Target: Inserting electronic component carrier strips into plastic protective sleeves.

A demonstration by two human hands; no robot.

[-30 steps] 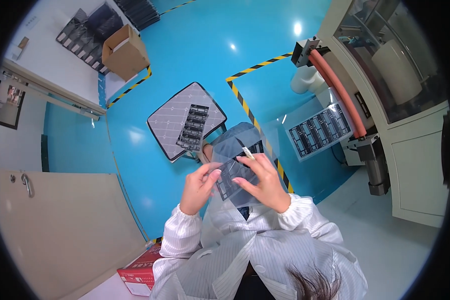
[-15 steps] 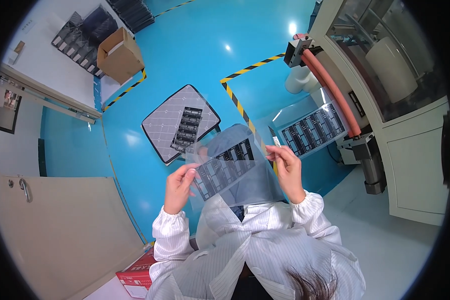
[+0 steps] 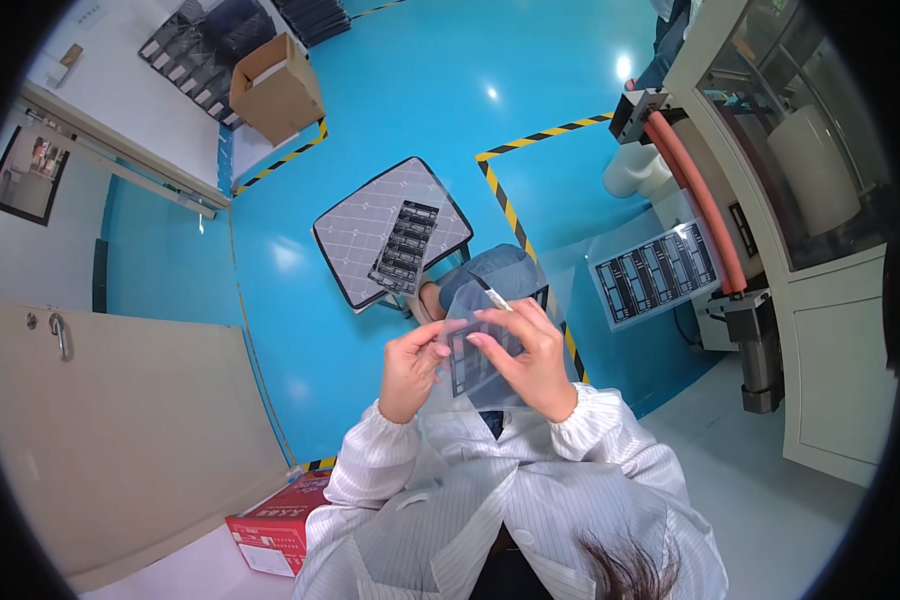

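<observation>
Fingers of your left hand [image 3: 408, 375] are bent, with thumb close to forefinger, at the left edge of the printed film [image 3: 473, 373]; whether they pinch it, I cannot tell. Your right hand [image 3: 535, 362] has the slim tool [image 3: 494, 296] gripped among its fingers, while its thumb and forefinger curve with a small gap over the film's right part. The film is above your lap, between both hands. On the stool [image 3: 355, 225], another printed sheet [image 3: 407, 247] reaches the edge nearest to you.
</observation>
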